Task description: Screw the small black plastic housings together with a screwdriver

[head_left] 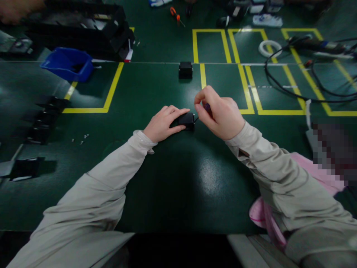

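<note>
A small black box point(186, 120) lies on the green table near its middle. My left hand point(166, 123) grips it from the left, with thumb and fingers along its near and far sides. My right hand point(219, 111) is closed around the dark handle of a screwdriver point(208, 108), whose thin shaft reaches the right side of the box. The tip is too small to make out. Farther back stands a similar black box point(185, 70). Several small screws point(81, 140) lie on the table to the left of my left hand.
A blue bin point(68, 64) and large black housings point(80, 28) stand at the back left, with black parts point(41, 123) below. An orange screwdriver point(175, 15), a white tape roll point(270, 48) and black cables point(290, 91) lie farther off. Pink cloth point(315, 173) is at right.
</note>
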`<state>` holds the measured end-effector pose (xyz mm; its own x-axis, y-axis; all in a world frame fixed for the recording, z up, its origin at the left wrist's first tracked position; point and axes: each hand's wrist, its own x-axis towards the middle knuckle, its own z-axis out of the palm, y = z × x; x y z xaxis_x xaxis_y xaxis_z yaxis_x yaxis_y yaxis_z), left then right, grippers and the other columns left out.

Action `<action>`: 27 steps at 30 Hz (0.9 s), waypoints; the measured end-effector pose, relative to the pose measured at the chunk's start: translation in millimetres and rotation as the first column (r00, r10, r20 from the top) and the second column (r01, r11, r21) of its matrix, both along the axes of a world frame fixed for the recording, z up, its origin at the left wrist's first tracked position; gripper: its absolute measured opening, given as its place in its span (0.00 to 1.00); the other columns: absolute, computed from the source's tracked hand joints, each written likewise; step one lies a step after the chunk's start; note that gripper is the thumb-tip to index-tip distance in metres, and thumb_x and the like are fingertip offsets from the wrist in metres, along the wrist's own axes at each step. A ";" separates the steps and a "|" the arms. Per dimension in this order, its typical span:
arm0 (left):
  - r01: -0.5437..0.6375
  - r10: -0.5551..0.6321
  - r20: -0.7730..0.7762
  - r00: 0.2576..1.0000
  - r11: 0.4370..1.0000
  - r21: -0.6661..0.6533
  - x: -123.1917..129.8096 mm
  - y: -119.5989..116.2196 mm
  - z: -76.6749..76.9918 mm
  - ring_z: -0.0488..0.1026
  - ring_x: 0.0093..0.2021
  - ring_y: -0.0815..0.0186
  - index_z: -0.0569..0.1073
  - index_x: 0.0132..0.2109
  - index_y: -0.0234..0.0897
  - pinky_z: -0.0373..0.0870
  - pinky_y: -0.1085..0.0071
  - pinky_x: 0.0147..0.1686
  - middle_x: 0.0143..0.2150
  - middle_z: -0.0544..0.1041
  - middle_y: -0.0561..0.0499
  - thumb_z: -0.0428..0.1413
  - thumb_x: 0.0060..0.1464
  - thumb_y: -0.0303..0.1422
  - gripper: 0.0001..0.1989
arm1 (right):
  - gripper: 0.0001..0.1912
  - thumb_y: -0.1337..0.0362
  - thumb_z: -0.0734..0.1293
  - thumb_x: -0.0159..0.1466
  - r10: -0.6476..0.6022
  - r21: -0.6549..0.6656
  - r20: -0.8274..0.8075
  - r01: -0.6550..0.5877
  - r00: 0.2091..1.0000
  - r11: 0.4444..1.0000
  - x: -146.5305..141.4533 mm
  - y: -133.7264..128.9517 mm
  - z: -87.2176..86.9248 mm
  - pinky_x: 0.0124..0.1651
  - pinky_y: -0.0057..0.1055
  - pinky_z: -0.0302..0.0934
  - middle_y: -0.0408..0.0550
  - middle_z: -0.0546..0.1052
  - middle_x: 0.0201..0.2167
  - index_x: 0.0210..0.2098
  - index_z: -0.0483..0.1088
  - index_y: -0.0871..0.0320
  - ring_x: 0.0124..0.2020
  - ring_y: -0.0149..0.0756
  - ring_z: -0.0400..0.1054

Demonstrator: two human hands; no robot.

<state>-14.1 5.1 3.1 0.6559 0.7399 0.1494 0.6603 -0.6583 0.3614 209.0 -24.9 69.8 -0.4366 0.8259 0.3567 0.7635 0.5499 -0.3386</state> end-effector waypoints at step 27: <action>-0.001 0.001 0.005 1.000 1.000 0.000 -0.1 0.9 -1.1 0.66 0.52 0.54 0.63 0.67 0.41 0.65 0.56 0.55 0.53 0.70 0.43 0.53 0.63 0.44 0.28 | 0.20 0.55 0.50 0.70 0.020 -0.012 -0.009 -0.020 1.000 1.000 1.4 1.1 -1.6 0.37 0.31 0.59 0.46 0.71 0.31 0.46 0.65 0.60 0.28 0.30 0.64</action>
<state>-14.2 6.0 2.0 0.6543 0.7406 0.1527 0.6591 -0.6575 0.3651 210.4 -23.8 68.2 -0.4503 0.8213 0.3503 0.7492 0.5610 -0.3521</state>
